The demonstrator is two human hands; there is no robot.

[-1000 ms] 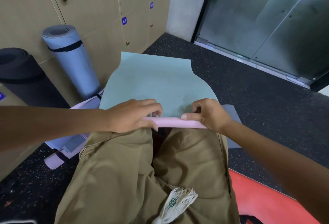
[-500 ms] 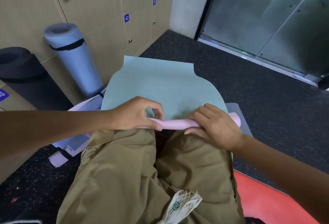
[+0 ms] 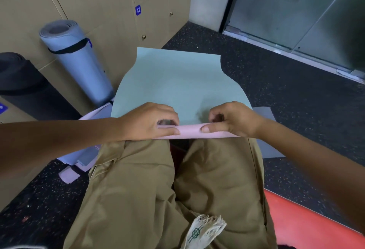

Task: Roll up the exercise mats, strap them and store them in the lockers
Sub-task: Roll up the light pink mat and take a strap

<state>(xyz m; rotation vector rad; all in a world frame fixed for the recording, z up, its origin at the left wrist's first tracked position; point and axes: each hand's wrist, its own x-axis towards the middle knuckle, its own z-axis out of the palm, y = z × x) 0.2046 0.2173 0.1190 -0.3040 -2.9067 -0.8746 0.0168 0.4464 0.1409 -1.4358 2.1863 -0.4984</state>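
Head view. Left hand (image 3: 147, 121) curled over the near rolled edge of the green mat (image 3: 177, 86); thumb laid flat along the pink roll (image 3: 190, 130), fingertips tucked down on its far side, clamped on the roll. Right hand (image 3: 233, 119) the same: thumb pressed on the front of the roll, fingers hooked over its top. A short bare stretch of roll lies between the two thumbs.

Versus 0.5 s ago: right hand then lay flatter across the roll with fingers spread; now its fingers are bunched and curled. Left hand's grip is little changed.

Both forearms reach in from the frame's sides, wrists low, just beyond the knees of the khaki trousers (image 3: 142, 189). Unrolled mat extends flat away from the fingertips. Left of the left hand, a strapped blue rolled mat (image 3: 79, 65) and a black rolled mat (image 3: 23, 82) stand against the lockers (image 3: 110, 1).
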